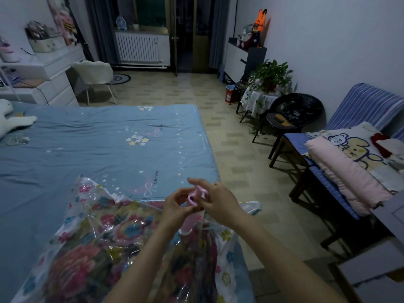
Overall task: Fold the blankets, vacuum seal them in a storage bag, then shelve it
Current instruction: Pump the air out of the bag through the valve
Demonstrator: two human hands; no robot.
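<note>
Both hands: left hand [175, 204], right hand [215, 201] pinching pink pump [193, 196]
Pump axis: standing upright
Bag [109, 243]: lying directly beneath

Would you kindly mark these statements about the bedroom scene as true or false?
1. Both hands hold a small pink clip. True.
2. The storage bag lies on the floor. False: it lies on the bed.
3. The left hand is empty. False: it pinches the clip together with the right hand.
4. Folded pink bedding sits on the striped chair. True.
5. The bedsheet is red. False: blue.
</note>
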